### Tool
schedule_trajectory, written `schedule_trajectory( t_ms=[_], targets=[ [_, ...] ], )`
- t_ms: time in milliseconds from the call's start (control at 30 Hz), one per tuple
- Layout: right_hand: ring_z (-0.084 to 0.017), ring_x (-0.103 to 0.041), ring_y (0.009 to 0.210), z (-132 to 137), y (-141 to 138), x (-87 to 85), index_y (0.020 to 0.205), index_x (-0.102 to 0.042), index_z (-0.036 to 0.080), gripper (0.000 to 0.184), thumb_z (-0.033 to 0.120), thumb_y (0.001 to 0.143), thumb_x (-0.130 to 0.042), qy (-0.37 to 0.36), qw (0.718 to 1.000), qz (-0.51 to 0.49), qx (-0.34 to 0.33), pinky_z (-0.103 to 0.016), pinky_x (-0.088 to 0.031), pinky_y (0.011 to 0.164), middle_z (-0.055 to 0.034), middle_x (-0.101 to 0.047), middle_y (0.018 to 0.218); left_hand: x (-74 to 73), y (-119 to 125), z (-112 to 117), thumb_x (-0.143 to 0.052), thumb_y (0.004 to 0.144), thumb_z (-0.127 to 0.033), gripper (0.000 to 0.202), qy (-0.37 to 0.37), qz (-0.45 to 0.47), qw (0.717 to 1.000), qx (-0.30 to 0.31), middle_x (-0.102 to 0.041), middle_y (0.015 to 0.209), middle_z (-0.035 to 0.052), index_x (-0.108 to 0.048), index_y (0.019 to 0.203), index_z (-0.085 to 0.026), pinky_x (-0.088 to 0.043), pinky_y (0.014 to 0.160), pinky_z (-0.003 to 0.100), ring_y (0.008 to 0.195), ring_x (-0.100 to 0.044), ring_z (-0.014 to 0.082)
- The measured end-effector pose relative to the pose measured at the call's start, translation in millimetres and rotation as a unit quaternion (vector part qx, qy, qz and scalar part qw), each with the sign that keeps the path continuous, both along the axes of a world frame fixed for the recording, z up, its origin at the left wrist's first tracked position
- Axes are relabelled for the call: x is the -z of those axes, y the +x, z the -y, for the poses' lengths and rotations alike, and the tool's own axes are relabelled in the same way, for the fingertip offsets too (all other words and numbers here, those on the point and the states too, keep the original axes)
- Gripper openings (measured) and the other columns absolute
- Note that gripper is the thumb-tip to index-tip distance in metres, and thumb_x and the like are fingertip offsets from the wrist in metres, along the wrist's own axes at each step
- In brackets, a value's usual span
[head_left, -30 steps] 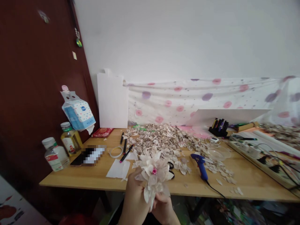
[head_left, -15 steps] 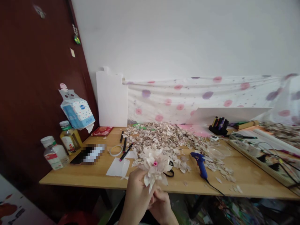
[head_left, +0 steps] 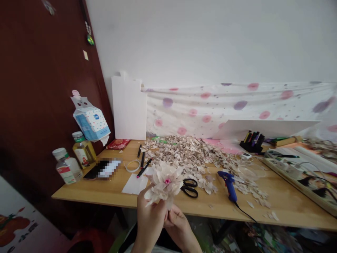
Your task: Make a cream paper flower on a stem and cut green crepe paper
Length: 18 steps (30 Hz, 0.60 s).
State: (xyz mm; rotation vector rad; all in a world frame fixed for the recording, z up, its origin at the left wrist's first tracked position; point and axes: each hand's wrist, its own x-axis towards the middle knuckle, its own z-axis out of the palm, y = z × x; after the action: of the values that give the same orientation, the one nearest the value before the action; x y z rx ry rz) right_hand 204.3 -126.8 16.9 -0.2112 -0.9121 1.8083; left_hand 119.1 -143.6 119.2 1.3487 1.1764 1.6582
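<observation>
A handmade flower (head_left: 166, 182) with whitish, papery petals and a pink centre is held up in front of the table's near edge. My left hand (head_left: 150, 218) is closed around it just below the petals. Lower down, my right hand (head_left: 179, 223) is closed too, its thumb and fingers pinched at the flower's stem end, which the hands mostly hide. Behind the flower lies a pair of black-handled scissors (head_left: 190, 188), the blades covered by petals. A wide heap of loose dry petals (head_left: 184, 151) spreads over the table.
A blue glue gun (head_left: 228, 186) with its cord lies right of the heap. Left are white paper (head_left: 134, 184), dark pens (head_left: 144, 168), a tape roll (head_left: 132, 166), a phone (head_left: 92, 170) and two bottles (head_left: 67, 168). A power strip (head_left: 292, 168) sits at the right.
The flower has turned and shifted slightly left and down with both hands, uncovering more of the scissors' handles. The whole view has swung a little.
</observation>
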Motion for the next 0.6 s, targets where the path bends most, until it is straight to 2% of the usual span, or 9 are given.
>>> schedule_trajectory(
  t_ms=[100,167,267,433,600],
  targets=[
    [-0.01,-0.026,0.053,2,-1,3.5,0.069,-0.069,0.017,0.04,0.055,0.072,-0.082,-0.005,1.0,0.018,0.01,-0.023,-0.029,0.059,0.0072,-0.034,0.053,-2.7,-6,0,-0.072,0.077,-0.029,0.02,0.003,-0.029,0.999,0.044,-0.077,0.076,0.0045,-0.079,0.091,-0.017,-0.057,0.078,0.035,0.074,-0.07,0.0243],
    [-0.01,-0.027,0.054,3,-3,8.3,0.069,-0.069,0.018,0.042,0.058,0.072,-0.08,-0.005,0.999,0.028,0.023,-0.024,-0.03,0.059,0.0071,-0.033,0.054,-4.7,-8,0,-0.073,0.078,-0.031,0.019,0.0,-0.051,0.998,0.046,-0.08,0.085,0.0061,-0.08,0.09,-0.018,-0.056,0.084,0.036,0.081,-0.072,0.0257],
    [-0.011,-0.03,0.056,3,-8,17.2,0.067,-0.068,0.018,0.047,0.064,0.07,-0.078,0.001,0.997,0.048,0.054,-0.024,-0.031,0.06,0.0057,-0.035,0.056,-6.8,-7,0,-0.074,0.079,-0.035,0.017,0.002,-0.067,0.998,0.013,-0.081,0.088,0.0068,-0.081,0.084,-0.021,-0.055,0.087,0.036,0.088,-0.074,0.0272],
    [-0.013,-0.041,0.06,0,-15,28.5,0.075,-0.073,0.019,0.043,0.062,0.076,-0.074,0.021,0.987,0.11,0.117,-0.026,-0.038,0.063,0.0017,-0.048,0.061,-10.0,-6,-1,-0.066,0.086,-0.039,0.023,0.017,-0.104,0.994,-0.023,-0.08,0.085,0.0079,-0.079,0.083,-0.02,-0.055,0.078,0.031,0.087,-0.073,0.026],
    [-0.012,-0.043,0.052,2,-18,29.6,0.086,-0.078,0.02,0.04,0.059,0.08,-0.072,0.061,0.963,0.176,0.195,-0.023,-0.037,0.052,0.0008,-0.056,0.061,-9.9,-18,-6,-0.059,0.089,-0.037,0.026,0.06,-0.187,0.978,-0.076,-0.079,0.085,0.0092,-0.078,0.08,-0.022,-0.053,0.081,0.035,0.086,-0.072,0.0268]
  ],
)
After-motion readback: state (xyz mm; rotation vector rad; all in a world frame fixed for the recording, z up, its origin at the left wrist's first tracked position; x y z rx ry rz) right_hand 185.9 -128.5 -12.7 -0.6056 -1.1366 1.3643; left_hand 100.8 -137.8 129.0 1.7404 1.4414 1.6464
